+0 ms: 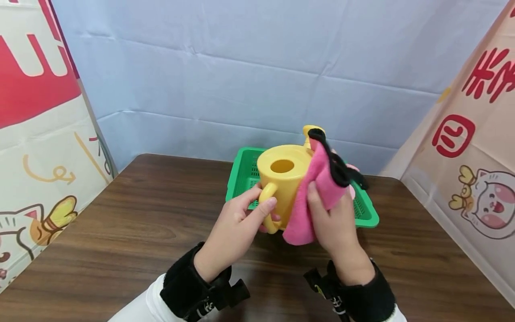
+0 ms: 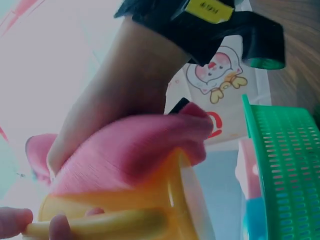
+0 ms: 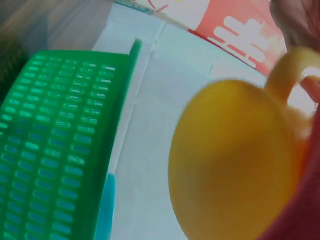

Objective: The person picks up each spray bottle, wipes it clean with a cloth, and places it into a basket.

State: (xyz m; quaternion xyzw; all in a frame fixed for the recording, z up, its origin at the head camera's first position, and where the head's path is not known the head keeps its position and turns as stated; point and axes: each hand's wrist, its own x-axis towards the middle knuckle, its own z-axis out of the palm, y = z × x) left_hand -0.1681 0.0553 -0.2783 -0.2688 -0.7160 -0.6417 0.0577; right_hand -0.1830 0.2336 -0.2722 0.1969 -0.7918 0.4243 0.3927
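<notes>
A yellow watering can (image 1: 286,176) is held up in front of me, its round top opening facing up and its spout toward the back. My left hand (image 1: 241,214) grips the can's looped handle (image 2: 100,225), thumb over it. A pink cloth with black trim (image 1: 307,210) is held against the can's right side by my right hand (image 1: 335,219), the thumb lying over the fabric. From the left wrist, the cloth drapes along the can's wall. In the right wrist view the can's smooth, rounded bottom (image 3: 230,165) shows.
Behind the can, a green slotted basket (image 1: 241,172) stands on the dark wooden table (image 1: 161,223). Pink (image 2: 248,170) and blue (image 2: 254,217) items show at the basket's edge. A pale blue sheet (image 1: 201,80) hangs behind, with printed banners on both sides.
</notes>
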